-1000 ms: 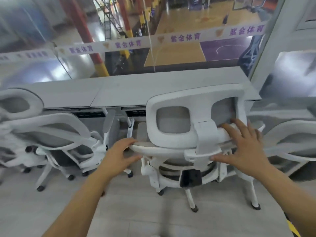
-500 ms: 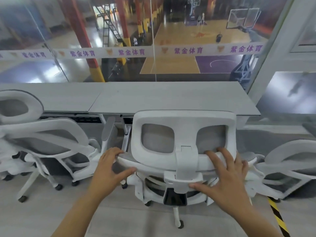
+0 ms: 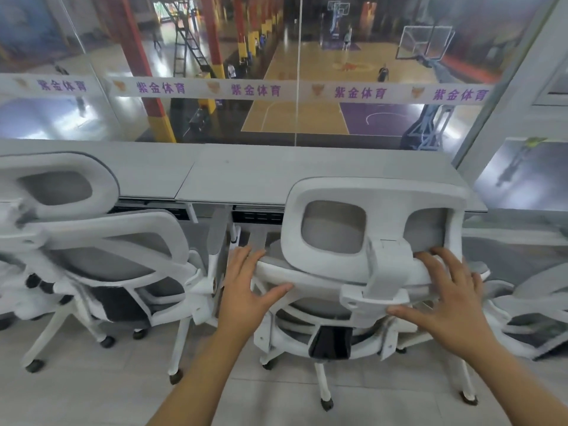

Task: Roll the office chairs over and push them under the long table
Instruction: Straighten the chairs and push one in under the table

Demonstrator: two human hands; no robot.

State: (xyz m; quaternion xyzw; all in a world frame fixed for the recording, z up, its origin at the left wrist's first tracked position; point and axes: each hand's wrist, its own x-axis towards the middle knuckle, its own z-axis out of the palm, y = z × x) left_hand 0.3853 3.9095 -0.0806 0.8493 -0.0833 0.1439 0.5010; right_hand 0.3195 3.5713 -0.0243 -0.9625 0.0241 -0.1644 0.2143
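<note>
Both hands on the white mesh office chair (image 3: 368, 247), facing the long table (image 3: 246, 176).

I see the left hand (image 3: 246, 290) curled over the backrest's left top edge, and the right hand (image 3: 445, 302) spread on the right, thumb under the headrest bracket. Headrest overlaps the table's front edge near its right end. A second chair (image 3: 101, 256) sits just left, armrests nearly touching; a third (image 3: 534, 305) is at right. The window banner (image 3: 255, 90) repeats "紫金体育".

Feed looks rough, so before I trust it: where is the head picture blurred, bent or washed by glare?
Head view: the white mesh office chair under both hands is sharp; the chairs at the left and right edges smear; the long grey table bows with wide-angle distortion; the glass wall carries pale reflections.
</note>
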